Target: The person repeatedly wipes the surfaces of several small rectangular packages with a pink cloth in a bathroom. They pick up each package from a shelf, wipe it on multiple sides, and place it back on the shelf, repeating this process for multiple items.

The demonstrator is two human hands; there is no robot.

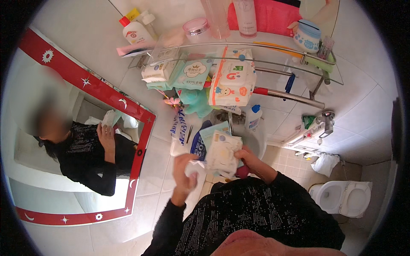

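In front of my body my right hand (253,162) grips the right edge of a white and teal soft pack of tissues or wipes (223,152). Its teal end points up toward the shelf. My left hand (184,174) hovers just left of the pack, slightly blurred, thumb and fingers apart and nothing in them. Below the right hand shows a dark red round thing (242,171), partly hidden. Behind the pack lies a blue and white plastic bag (197,143). A white bottle with a blue cap (253,117) stands by the sink (259,145).
Above hangs a glass shelf (273,53) with bottles and jars on it. Under the glass sit an orange and white wipes pack (233,81) and a teal pack (193,73). A red-framed mirror (143,164) is on the left wall, a toilet (337,194) at the right.
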